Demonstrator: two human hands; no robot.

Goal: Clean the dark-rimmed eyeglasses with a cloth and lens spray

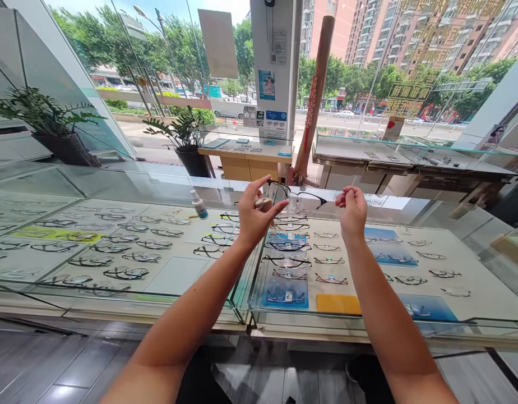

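A pair of dark half-rimmed glasses (289, 193) is held up over the glass counter. My left hand (259, 209) grips its left end between the fingers, and a small pale cloth-like item (264, 203) lies in that palm. To the right of the glasses, my right hand (352, 209) is raised with its fingers curled together; a gap separates it from the frame's right end, and whether the fingertips pinch anything is too small to tell. A white spray bottle (199, 205) with a blue label stands on the counter left of my left hand.
Glass display counters (473, 264) full of spectacles run across beneath my arms. An orange-yellow case (338, 304) lies inside. Beyond are a wooden post (318, 84), a smaller display table (250, 150) and potted plants (194, 151) by the window.
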